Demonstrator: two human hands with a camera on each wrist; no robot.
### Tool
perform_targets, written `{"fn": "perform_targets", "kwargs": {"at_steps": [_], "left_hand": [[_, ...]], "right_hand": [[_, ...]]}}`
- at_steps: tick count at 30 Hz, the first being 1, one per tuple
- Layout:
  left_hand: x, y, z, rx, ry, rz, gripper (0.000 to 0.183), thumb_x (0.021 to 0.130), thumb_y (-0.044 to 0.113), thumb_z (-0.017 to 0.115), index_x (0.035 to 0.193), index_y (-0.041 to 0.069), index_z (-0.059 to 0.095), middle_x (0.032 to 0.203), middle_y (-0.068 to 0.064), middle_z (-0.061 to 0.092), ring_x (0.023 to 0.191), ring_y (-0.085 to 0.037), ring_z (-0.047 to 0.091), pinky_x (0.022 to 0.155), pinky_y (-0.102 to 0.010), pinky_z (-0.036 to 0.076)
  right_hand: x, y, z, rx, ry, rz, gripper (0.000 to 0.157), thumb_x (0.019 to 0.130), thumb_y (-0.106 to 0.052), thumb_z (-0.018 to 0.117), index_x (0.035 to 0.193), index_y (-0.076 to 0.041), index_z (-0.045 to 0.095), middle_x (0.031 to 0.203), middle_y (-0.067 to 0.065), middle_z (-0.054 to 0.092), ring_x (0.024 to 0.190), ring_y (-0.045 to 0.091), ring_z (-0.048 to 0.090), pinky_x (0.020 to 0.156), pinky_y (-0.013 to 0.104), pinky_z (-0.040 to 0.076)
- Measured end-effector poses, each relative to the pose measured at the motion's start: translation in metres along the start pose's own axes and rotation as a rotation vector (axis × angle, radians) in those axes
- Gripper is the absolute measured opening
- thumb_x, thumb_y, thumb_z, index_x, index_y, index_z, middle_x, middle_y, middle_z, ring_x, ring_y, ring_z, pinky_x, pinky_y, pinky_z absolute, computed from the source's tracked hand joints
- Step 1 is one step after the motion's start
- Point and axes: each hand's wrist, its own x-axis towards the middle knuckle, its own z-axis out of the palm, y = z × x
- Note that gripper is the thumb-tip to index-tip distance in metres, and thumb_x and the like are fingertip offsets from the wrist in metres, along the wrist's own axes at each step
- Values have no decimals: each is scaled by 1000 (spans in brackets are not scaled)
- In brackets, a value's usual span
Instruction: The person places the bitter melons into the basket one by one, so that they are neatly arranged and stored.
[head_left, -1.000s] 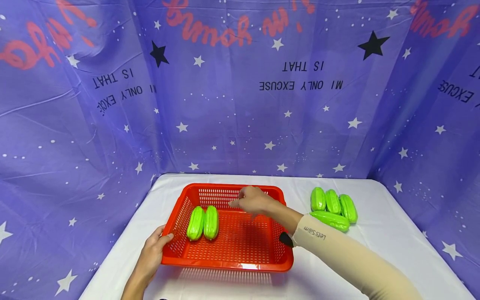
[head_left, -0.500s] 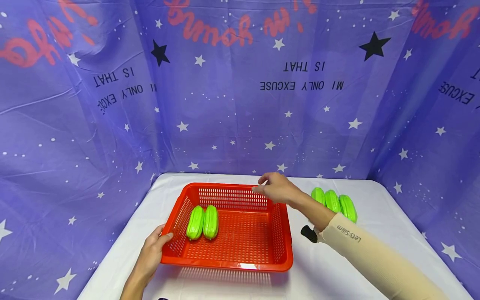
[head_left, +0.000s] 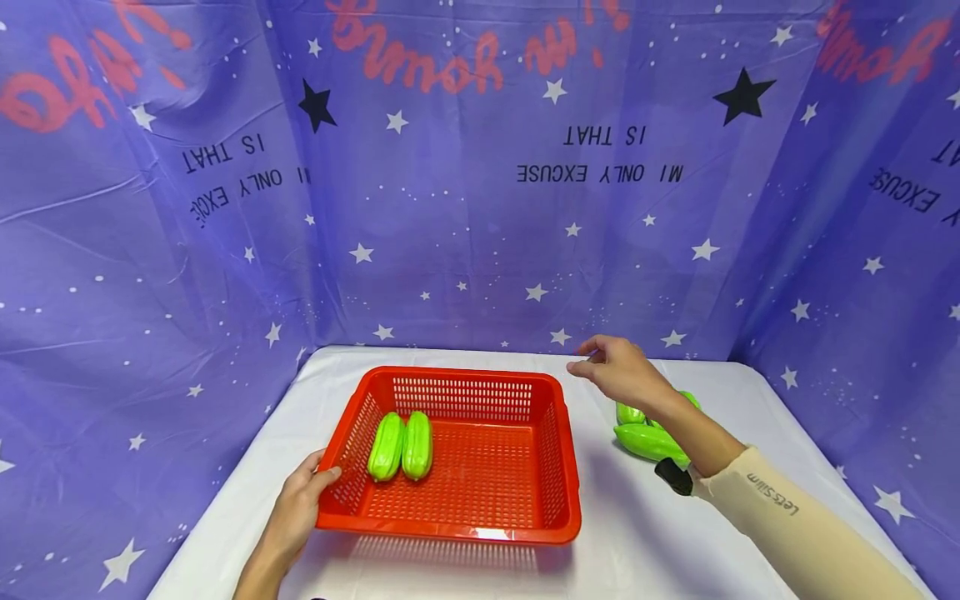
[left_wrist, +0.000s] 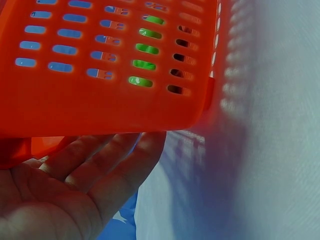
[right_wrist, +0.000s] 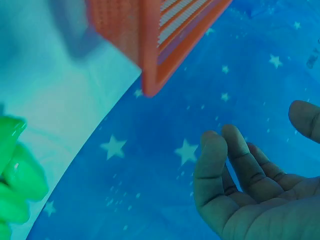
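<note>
In the head view, my left hand (head_left: 292, 508) grips the left side of a red plastic basket (head_left: 480, 487), thumb over the rim. The left wrist view shows its fingers (left_wrist: 130, 170) against the basket's outer side (left_wrist: 100, 110). Two long, bright green, ridged vegetable-like pieces (head_left: 386, 447) lie side by side at the basket's left. Right of the basket, my right hand (head_left: 622, 371) hangs in the air, holding nothing, its fingers loosely bent. Below its forearm, more green ridged pieces (head_left: 648, 442) lie on the table, partly hidden by the arm.
A white cloth covers the table (head_left: 622, 533). Purple star-printed curtains (head_left: 465, 208) enclose the back and both sides. A black band (head_left: 672, 477) shows near the right wrist, beside a beige sleeve (head_left: 795, 525).
My right hand has moved from above the basket rightward, past its right rim, toward the green pieces on the table. The left hand, basket and two pieces inside stay about the same.
</note>
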Motion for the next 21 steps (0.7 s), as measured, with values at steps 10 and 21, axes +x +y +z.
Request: {"fn": "perform_targets", "kwargs": {"at_steps": [10, 21], "left_hand": [[0, -3, 0, -9, -7, -10, 38, 106, 12, 40, 141, -2, 43, 121, -30, 60, 96, -36, 68, 74, -43, 60], [1, -1, -1, -2, -20, -3, 39, 106, 13, 40, 143, -2, 42, 122, -29, 59, 99, -37, 68, 76, -42, 60]], "right_hand": [[-10, 43, -19, -165, 85, 33, 57, 95, -41, 65, 132, 2, 58, 119, 23, 69, 114, 43, 61, 93, 57, 48], [-25, 106, -18, -247, 97, 95, 59, 94, -38, 68, 129, 9, 57, 114, 29, 68, 107, 48, 62, 85, 56, 50]]}}
